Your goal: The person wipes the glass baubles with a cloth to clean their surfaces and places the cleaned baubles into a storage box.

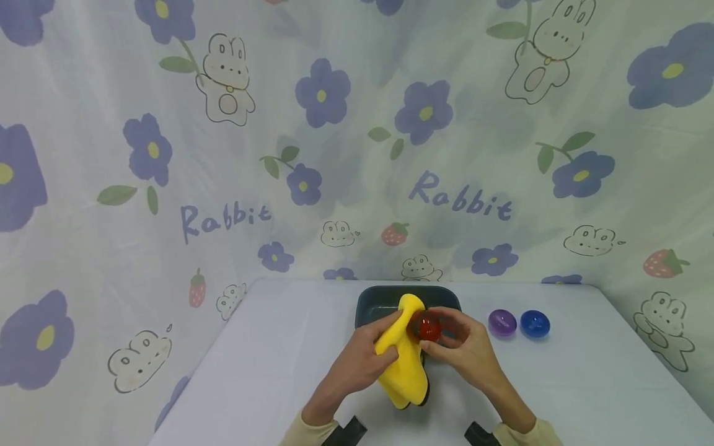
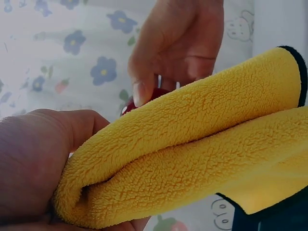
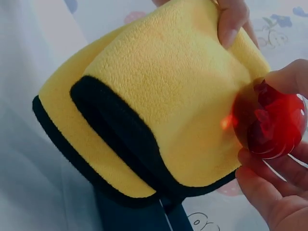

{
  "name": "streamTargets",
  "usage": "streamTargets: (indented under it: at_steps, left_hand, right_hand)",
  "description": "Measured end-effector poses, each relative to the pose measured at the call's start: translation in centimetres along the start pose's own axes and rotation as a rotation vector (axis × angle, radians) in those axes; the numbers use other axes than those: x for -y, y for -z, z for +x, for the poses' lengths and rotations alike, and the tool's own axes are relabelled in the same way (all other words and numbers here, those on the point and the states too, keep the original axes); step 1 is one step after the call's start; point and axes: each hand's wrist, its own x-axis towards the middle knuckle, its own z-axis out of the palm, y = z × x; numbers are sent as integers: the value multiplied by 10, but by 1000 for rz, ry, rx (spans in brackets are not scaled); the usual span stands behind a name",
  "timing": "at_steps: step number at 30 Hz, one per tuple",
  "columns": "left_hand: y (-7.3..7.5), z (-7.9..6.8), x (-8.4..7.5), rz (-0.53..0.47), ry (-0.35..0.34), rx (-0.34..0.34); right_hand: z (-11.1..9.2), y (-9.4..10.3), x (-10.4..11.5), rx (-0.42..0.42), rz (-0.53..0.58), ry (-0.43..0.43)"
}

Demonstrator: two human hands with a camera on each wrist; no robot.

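My left hand (image 1: 362, 356) grips a folded yellow towel (image 1: 406, 365) with black edging, its thumb lying over the front of the fold. The towel hangs down in front of a dark basin. Facing it, my right hand (image 1: 470, 347) holds a shiny, see-through red ball (image 3: 270, 120) between thumb and fingers. In the right wrist view the ball overlaps the towel's plush face. Most of the ball (image 2: 156, 93) is hidden behind the towel in the left wrist view.
Behind the hands the dark green basin (image 1: 370, 300) stands on the white table (image 1: 290, 347). To its right lie a glossy purple ball (image 1: 502, 323) and a glossy blue ball (image 1: 535, 324), side by side. A patterned curtain (image 1: 357, 155) hangs beyond the table's back edge.
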Motion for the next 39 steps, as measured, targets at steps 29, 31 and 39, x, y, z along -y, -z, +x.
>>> streamTargets:
  at_steps: [29, 31, 39]
  left_hand:
    - [4, -1, 1, 43, -22, -7]
    - [4, -1, 2, 39, -19, -1]
    - [5, 0, 2, 39, -24, 18]
  right_hand:
    - [-8, -6, 15, 119, -34, -24]
    - [-9, -8, 15, 102, -21, -21]
    - [-7, -10, 11, 25, 37, 21]
